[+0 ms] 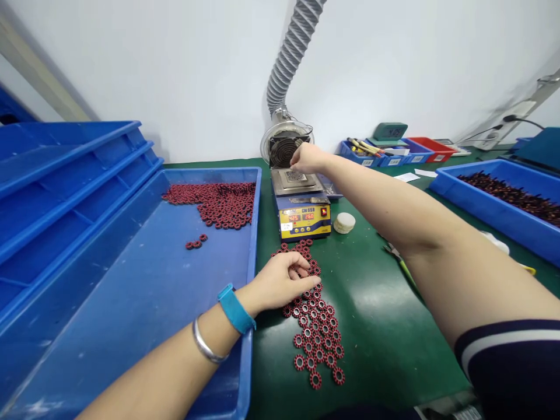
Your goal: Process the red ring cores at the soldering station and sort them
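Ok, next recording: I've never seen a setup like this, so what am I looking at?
No robot: these are a person's bare hands, seen from one camera worn on the head. The left hand is over small red rings on the green table; the right hand reaches over a yellow-fronted machine with lit red digits. Whether either grip holds anything is hard to tell. More rings lie in the big blue tray on the left, and a grey hose hangs behind.
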Action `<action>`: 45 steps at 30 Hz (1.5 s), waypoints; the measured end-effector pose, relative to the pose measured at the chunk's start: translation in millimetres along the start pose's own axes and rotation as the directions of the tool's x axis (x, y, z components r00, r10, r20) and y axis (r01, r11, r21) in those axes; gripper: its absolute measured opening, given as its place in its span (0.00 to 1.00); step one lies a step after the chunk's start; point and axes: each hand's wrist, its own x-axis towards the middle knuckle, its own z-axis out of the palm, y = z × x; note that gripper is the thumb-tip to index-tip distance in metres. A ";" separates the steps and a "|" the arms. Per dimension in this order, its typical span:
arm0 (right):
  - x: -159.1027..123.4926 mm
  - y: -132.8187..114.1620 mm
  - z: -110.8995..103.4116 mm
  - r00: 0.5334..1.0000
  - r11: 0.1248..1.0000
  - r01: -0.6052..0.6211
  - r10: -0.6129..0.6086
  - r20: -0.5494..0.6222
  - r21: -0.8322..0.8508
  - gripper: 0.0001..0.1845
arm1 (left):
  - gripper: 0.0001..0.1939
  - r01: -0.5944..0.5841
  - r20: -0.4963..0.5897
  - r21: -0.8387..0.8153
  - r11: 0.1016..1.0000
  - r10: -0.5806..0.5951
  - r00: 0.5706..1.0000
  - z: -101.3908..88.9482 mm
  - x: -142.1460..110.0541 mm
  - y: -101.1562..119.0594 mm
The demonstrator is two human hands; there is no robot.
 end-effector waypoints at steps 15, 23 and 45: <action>1.5 -5.6 7.1 0.999 1.000 -0.013 0.013 0.029 0.004 0.11 | 0.13 -0.024 0.001 0.064 0.998 0.024 1.000 0.2 0.5 -4.1; -39.4 -8.8 -18.2 0.998 0.820 -0.057 0.069 0.001 0.570 0.04 | 0.11 -0.091 -0.183 -0.096 0.991 0.072 0.980 0.3 1.0 6.1; -201.4 52.2 95.4 0.978 0.916 0.075 0.009 -0.207 0.395 0.07 | 0.16 0.445 -0.635 0.643 0.624 0.110 0.764 -126.1 -25.9 25.1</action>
